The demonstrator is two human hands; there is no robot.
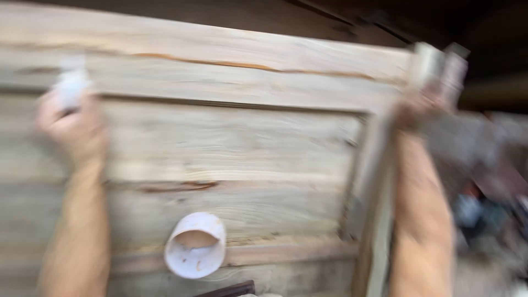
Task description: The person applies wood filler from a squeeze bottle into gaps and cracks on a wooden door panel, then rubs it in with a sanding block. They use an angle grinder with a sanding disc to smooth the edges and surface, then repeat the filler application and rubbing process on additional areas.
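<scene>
1. A big panel of pale wooden boards [220,143] fills most of the frame, its top edge running from upper left to upper right
2. Right hand [421,107], at upper right, has its fingers wrapped around the panel's corner post
3. Left hand [74,124], at upper left, is closed on a small white object [70,82]; blur hides what it is
4. A white cup [195,245] lies tipped at lower centre; any tilt of the panel could probably roll it off

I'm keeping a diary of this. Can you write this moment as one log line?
left hand: holds small white thing | right hand: grips wooden panel corner | white cup: lying on panel
</scene>
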